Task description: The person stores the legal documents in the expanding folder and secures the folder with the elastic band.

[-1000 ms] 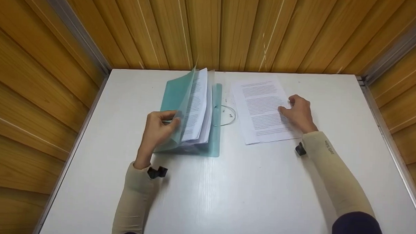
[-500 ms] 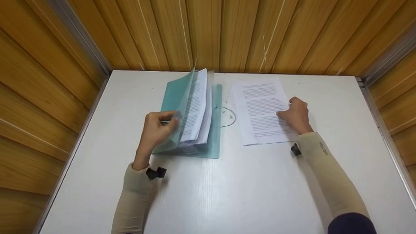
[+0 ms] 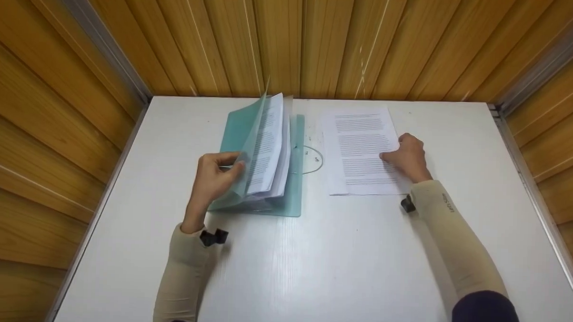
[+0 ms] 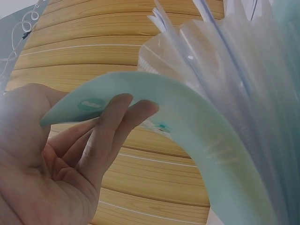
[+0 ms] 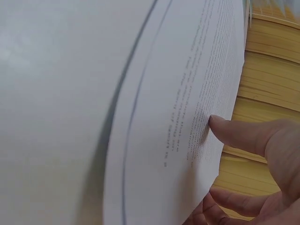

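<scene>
In the head view my left hand (image 3: pixel 213 175) pinches the flexible front cover (image 4: pixel 178 101) of a teal ring binder or folder (image 3: pixel 293 199). The left wrist view shows that cover bent into an arch. Behind it, printed pages (image 3: pixel 266 146) and clear sleeves (image 4: pixel 201 51) stand half raised. My right hand (image 3: pixel 407 158) holds the right edge of the loose printed paper (image 3: pixel 363 149). In the right wrist view its thumb (image 5: pixel 241 133) lies on the printed face, with other fingers behind the edge. Whether it is one sheet or a few cannot be told.
A thin curved loop (image 3: pixel 322 158) lies between folder and paper, on the white table (image 3: pixel 311 266). Wood-patterned panels (image 3: pixel 319 43) rise behind the table and at both sides. White cable coils (image 4: pixel 28 23) show at the left wrist view's corner.
My right hand has shifted slightly left, and the loose paper has turned a little, its lower left corner moving left. My left hand keeps the cover almost in place.
</scene>
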Tool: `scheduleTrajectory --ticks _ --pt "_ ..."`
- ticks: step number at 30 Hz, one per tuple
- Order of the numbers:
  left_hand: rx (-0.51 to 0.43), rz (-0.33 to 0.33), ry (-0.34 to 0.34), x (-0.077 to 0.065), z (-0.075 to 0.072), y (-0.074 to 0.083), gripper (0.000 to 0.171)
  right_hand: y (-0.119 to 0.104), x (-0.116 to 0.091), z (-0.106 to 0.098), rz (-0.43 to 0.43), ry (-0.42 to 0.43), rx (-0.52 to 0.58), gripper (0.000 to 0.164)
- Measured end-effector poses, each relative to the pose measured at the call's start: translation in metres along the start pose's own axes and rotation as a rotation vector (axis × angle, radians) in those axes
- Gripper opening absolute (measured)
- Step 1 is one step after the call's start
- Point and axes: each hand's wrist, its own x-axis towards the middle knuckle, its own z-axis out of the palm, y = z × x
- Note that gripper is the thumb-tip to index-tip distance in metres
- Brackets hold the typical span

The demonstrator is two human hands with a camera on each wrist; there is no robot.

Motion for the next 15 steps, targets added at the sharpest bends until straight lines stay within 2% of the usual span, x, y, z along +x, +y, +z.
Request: scheduleTrajectory --ticks 4,10,15 --pt "0.006 -0.002 -0.003 0.0 0.0 0.0 0.027 0.003 0.002 -0.005 0.026 -0.026 0.01 0.071" --pt "0.012 -0.007 -0.002 0.0 -0.001 0.001 0.027 0.008 0.004 -0.014 0.04 -0.033 0.036 0.05" --pt "0.0 -0.005 -0.002 0.0 -0.002 0.0 0.026 0.011 0.005 -0.019 0.074 -0.051 0.061 0.05"
